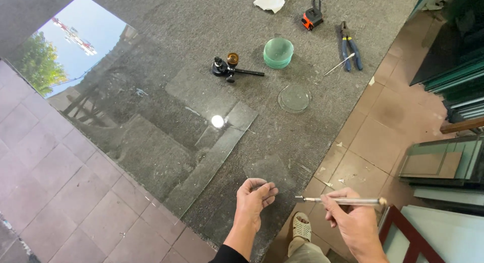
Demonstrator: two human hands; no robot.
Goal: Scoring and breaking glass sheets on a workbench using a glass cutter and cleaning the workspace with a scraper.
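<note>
Bright, even daylight, sharp throughout. My glass sheet (151, 127) mirrors sky at the frame's upper left, with a white glare spot at centre. Edges bend slightly, perhaps from a wide lens.
</note>
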